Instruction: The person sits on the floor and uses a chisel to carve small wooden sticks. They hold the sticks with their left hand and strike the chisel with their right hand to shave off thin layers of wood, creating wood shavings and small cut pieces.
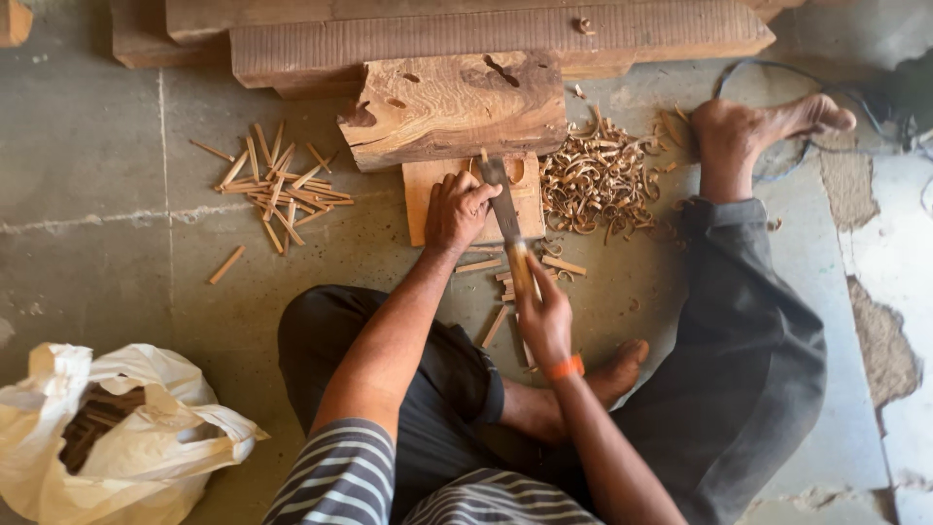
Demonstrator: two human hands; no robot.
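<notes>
I sit on the floor before a small flat wooden board. My left hand rests on the board, fingers curled over a small piece of wood that is mostly hidden. My right hand, with an orange band at the wrist, grips the wooden handle of a chisel-like blade. The blade's metal end reaches up to the board beside my left fingers. A few cut wooden sticks lie on the floor between the board and my legs.
A thick rough wood block and long planks lie beyond the board. A pile of wooden sticks sits left, curled shavings right. A white plastic bag holding sticks stands at lower left. My bare foot rests at upper right.
</notes>
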